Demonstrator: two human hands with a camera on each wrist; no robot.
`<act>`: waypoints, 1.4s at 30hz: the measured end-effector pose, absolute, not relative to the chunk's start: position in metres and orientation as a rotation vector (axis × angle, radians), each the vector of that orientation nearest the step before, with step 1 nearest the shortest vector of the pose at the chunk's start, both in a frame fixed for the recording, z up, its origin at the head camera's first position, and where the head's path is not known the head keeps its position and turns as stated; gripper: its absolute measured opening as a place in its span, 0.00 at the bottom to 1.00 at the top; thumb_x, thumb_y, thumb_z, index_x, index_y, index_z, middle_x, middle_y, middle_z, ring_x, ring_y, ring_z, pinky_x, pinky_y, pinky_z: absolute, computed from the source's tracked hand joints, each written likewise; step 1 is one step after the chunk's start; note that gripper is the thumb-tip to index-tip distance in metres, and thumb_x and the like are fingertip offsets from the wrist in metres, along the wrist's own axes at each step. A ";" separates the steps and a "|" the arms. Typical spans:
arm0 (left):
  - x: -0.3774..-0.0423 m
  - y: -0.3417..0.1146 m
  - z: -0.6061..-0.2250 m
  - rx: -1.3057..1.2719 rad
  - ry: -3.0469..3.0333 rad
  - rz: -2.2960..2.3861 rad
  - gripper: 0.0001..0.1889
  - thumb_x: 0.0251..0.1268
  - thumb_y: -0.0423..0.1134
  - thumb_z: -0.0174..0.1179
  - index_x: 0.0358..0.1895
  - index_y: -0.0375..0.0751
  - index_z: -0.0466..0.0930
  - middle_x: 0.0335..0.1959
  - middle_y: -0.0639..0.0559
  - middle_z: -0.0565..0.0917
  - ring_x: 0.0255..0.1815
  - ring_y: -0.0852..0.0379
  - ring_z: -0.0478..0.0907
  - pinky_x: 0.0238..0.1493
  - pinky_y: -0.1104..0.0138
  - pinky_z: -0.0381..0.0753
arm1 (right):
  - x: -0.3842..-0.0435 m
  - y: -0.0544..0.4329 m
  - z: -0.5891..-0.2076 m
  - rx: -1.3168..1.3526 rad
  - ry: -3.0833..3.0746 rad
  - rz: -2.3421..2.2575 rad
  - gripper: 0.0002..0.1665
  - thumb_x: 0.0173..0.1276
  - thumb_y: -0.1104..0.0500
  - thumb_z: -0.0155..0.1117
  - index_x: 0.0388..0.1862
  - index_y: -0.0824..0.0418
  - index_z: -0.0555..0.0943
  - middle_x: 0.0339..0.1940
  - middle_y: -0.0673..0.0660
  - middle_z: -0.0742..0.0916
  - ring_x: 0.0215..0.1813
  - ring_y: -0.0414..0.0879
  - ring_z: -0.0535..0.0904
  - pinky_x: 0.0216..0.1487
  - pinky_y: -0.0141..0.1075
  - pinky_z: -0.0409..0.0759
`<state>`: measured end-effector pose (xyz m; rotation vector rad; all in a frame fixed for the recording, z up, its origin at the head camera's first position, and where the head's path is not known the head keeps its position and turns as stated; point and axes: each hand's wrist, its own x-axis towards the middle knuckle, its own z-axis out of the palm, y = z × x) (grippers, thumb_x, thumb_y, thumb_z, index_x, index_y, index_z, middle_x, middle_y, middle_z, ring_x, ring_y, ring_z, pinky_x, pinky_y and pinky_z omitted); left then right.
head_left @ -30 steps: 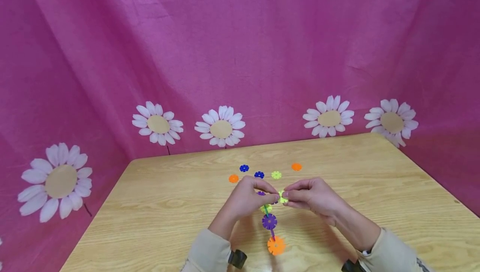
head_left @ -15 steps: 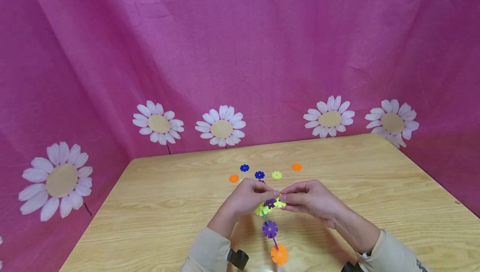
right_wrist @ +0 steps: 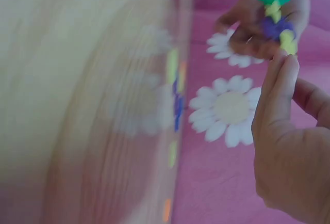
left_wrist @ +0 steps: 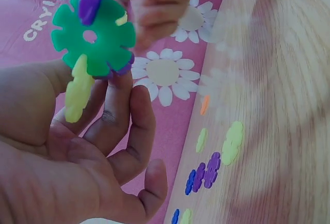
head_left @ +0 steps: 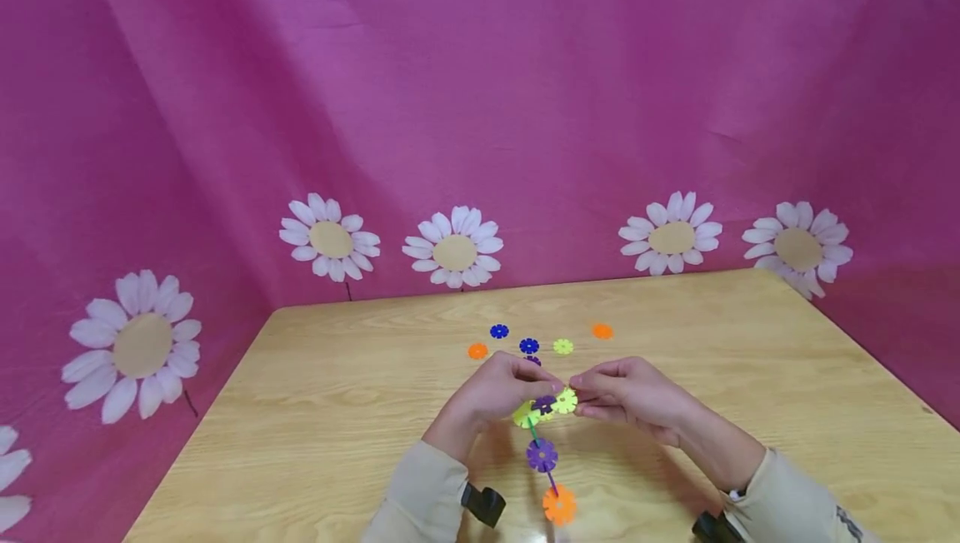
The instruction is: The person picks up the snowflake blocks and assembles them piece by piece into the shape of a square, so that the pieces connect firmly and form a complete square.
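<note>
A chain of slotted flower-shaped discs hangs between my hands above the table. From its free lower end in the head view come an orange disc [head_left: 558, 505], a purple disc [head_left: 542, 455], a green disc [left_wrist: 105, 43] and a yellow disc [head_left: 527, 415]. My left hand [head_left: 495, 393] pinches the chain near a dark purple disc [head_left: 543, 404]; its fingertips are partly hidden. Beside that piece is another yellow disc [head_left: 566, 401], with the fingertips of my right hand [head_left: 637, 393] pinching its edge. The right wrist view has this yellow disc [right_wrist: 287, 42] against the purple one.
On the wooden table [head_left: 337, 410] beyond my hands lie several loose discs, among them a blue disc [head_left: 498, 331], a lime disc [head_left: 563, 346] and two orange discs, one at left [head_left: 477, 351] and one at right [head_left: 602, 331]. A pink daisy curtain [head_left: 525, 110] stands behind.
The yellow disc in my right fingers has come leftward against the dark purple disc and now shows more of its face. The chain hangs slightly lower than a second ago. The head view has shifted slightly.
</note>
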<state>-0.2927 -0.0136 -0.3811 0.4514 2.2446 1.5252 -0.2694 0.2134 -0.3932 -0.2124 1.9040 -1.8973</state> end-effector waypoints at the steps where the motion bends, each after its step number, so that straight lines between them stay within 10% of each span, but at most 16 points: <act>1: -0.293 -0.013 -0.381 0.448 2.247 1.523 0.08 0.65 0.42 0.67 0.40 0.43 0.91 0.40 0.53 0.88 0.43 0.59 0.81 0.49 0.63 0.79 | -0.273 0.216 -0.395 -0.204 1.938 -1.865 0.26 0.76 0.58 0.59 0.59 0.81 0.74 0.40 0.55 0.88 0.42 0.41 0.87 0.50 0.34 0.84; 8: -0.292 -0.014 -0.380 0.449 2.215 1.507 0.07 0.63 0.40 0.69 0.38 0.41 0.91 0.37 0.53 0.87 0.41 0.59 0.80 0.44 0.65 0.77 | -0.303 0.231 -0.399 -0.111 2.417 -1.408 0.18 0.71 0.56 0.64 0.49 0.70 0.85 0.29 0.53 0.86 0.24 0.38 0.72 0.25 0.29 0.71; 16: -0.293 -0.015 -0.378 0.463 2.203 1.539 0.07 0.64 0.39 0.68 0.38 0.39 0.90 0.37 0.53 0.87 0.41 0.60 0.80 0.45 0.66 0.77 | -0.343 0.249 -0.396 -0.289 2.973 -0.684 0.11 0.65 0.57 0.70 0.35 0.66 0.88 0.31 0.56 0.89 0.34 0.47 0.80 0.38 0.42 0.79; 31: -0.294 -0.017 -0.380 0.452 2.192 1.534 0.07 0.64 0.39 0.68 0.39 0.40 0.91 0.37 0.55 0.88 0.41 0.63 0.80 0.46 0.68 0.77 | -0.391 0.253 -0.416 -0.234 3.004 -0.480 0.30 0.70 0.53 0.65 0.60 0.75 0.74 0.50 0.70 0.86 0.45 0.57 0.80 0.57 0.56 0.77; 42: -0.293 -0.017 -0.377 0.461 2.179 1.536 0.07 0.64 0.39 0.68 0.39 0.40 0.91 0.38 0.55 0.87 0.41 0.64 0.80 0.45 0.69 0.77 | -0.400 0.251 -0.418 -0.212 2.979 -0.626 0.22 0.67 0.57 0.67 0.52 0.73 0.81 0.50 0.68 0.86 0.45 0.56 0.80 0.55 0.54 0.79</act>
